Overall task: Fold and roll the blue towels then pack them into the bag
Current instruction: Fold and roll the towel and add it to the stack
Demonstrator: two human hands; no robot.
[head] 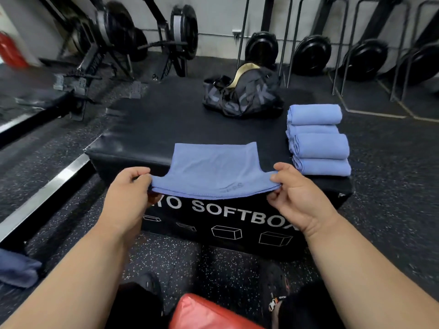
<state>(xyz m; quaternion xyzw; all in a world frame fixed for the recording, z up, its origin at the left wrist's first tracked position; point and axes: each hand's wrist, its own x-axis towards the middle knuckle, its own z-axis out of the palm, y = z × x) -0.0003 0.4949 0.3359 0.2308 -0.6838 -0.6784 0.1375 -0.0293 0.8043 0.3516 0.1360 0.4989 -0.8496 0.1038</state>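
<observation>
My left hand (129, 186) pinched the near-left corner of the blue towel (213, 167), fingers curled over its doubled edge. The towel lay folded on the front of the black soft box (147, 129) — the far part flat on top, the near edge lifted and sagging slightly between my hands. It looked light, limp and thin, the sort that keeps no shape, so I judged the corners the right place to hold. My right hand (293, 186) gripped the near-right corner the same way. Further right sat the rolled towels (318, 138) in a row — and beyond them the black bag (242, 96).
</observation>
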